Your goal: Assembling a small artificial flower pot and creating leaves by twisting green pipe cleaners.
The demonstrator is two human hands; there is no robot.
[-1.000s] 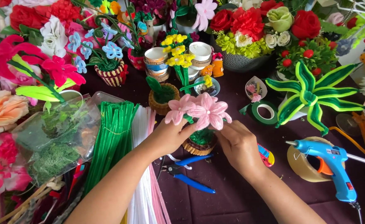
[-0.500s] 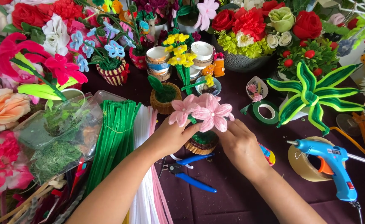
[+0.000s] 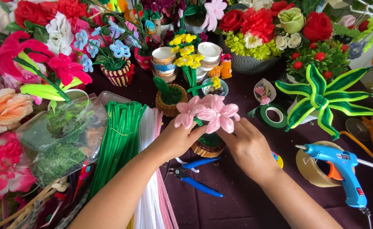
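Observation:
A cluster of pink pipe-cleaner flowers (image 3: 212,113) rises from a small woven brown pot (image 3: 207,146) on the dark purple tablecloth (image 3: 237,199). My left hand (image 3: 179,138) reaches in from the lower left, its fingers on the flower stems under the left blossom. My right hand (image 3: 248,146) comes from the lower right and its fingers touch the stems below the right blossom. The stems themselves are mostly hidden by both hands.
Blue-handled pliers (image 3: 197,176) lie just in front of the pot. Bundles of green (image 3: 118,142), white and pink pipe cleaners lie left. A blue glue gun (image 3: 337,169) rests on a tape roll at right. Green floral tape (image 3: 273,115), a striped green plant (image 3: 322,99) and many craft flowers crowd the back.
The pink flowers have shifted very slightly right and both hands have closed in a little under the blossoms. Nothing else moved.

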